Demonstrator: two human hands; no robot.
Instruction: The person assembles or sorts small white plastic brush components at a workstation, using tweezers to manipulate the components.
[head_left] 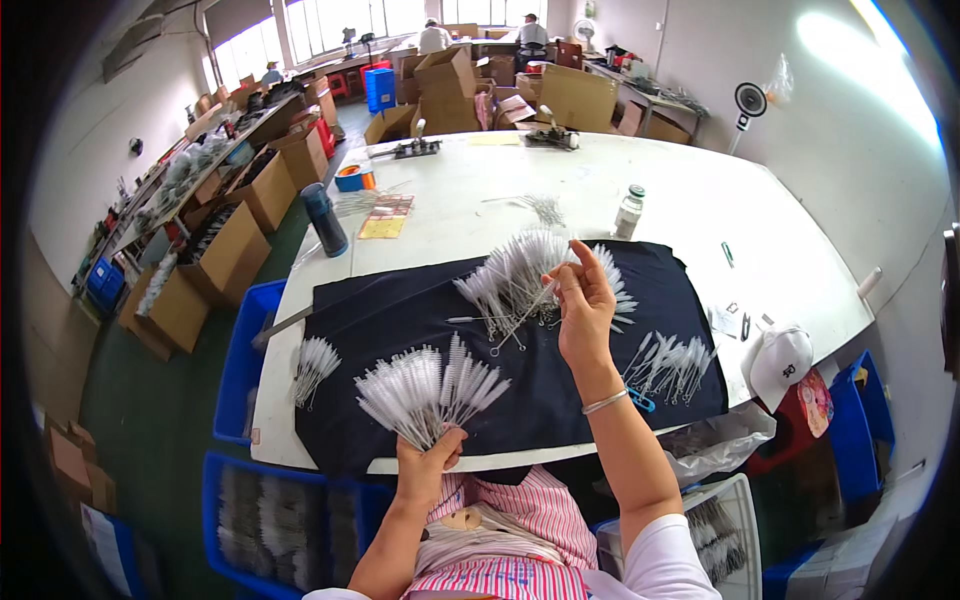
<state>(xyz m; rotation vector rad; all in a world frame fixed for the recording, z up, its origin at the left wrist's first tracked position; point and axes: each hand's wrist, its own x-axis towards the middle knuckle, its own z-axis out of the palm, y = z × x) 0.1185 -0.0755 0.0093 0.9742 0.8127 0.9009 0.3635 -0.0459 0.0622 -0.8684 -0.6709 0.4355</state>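
Near the table's front edge, my left hand (428, 462) is closed around the wire stems of a thick bunch of white bristle straw brushes (425, 388), their heads fanned out away from me. My right hand (585, 315) is raised over the large pile of the same brushes (520, 268) on a dark cloth (400, 300). Its thumb and fingers pinch what looks like a single straw brush (522, 320), whose looped wire slants down to the left. Smaller groups of brushes lie at the cloth's left (316, 365) and right (672, 362).
A dark bottle (324, 218), a tape roll (354, 178) and a glass jar (628, 212) stand on the white table (800, 250). A white cap (782, 360) sits at the right edge. Blue crates (285, 460) flank my lap, and cardboard boxes (225, 250) line the left.
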